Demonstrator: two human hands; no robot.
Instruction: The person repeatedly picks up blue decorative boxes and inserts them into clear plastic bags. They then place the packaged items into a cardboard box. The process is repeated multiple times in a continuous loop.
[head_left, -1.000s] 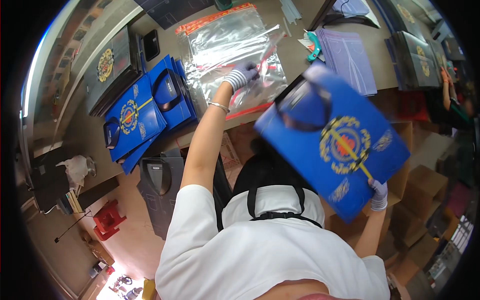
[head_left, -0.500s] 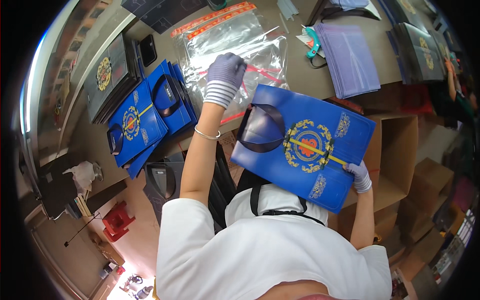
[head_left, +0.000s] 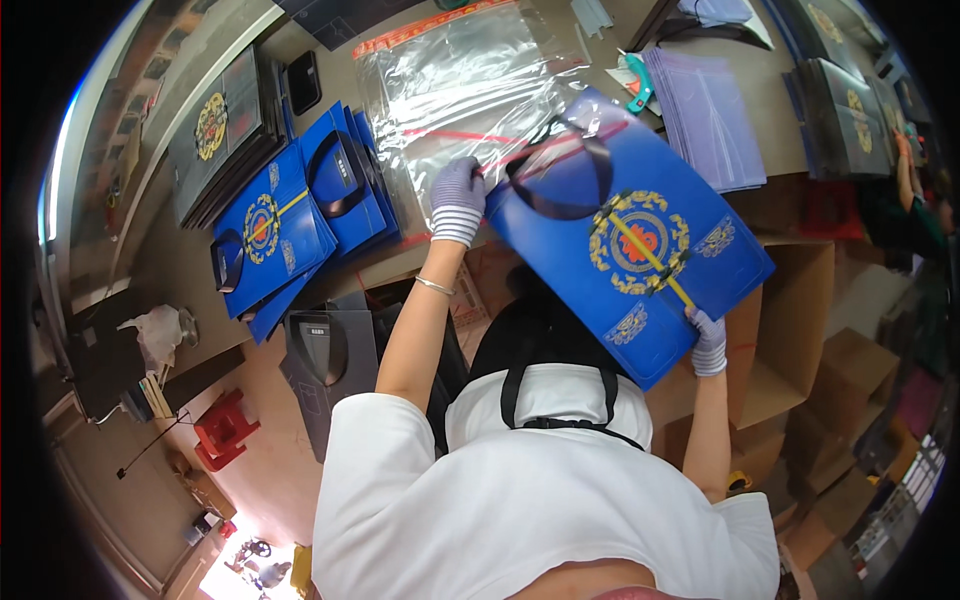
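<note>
My right hand, in a striped knit glove, grips the bottom end of a blue paper gift bag with a gold-and-red round emblem and dark ribbon handle. The bag is tilted, its handle end over the table. Clear film with red strips crosses that end, so it appears to be at least partly inside the clear plastic bag. My gloved left hand is closed on the plastic bag's near edge, beside the blue bag's corner. Its fingertips are partly hidden.
Further blue gift bags and a stack of black ones lie left, near a phone. On the right are flat purple sleeves, a teal tool and an open cardboard box. A black bag stands below the table edge.
The blue gift bag has moved forward and turned, its handle end now at the clear plastic. My left hand has come nearer me, to the plastic bag's near edge.
</note>
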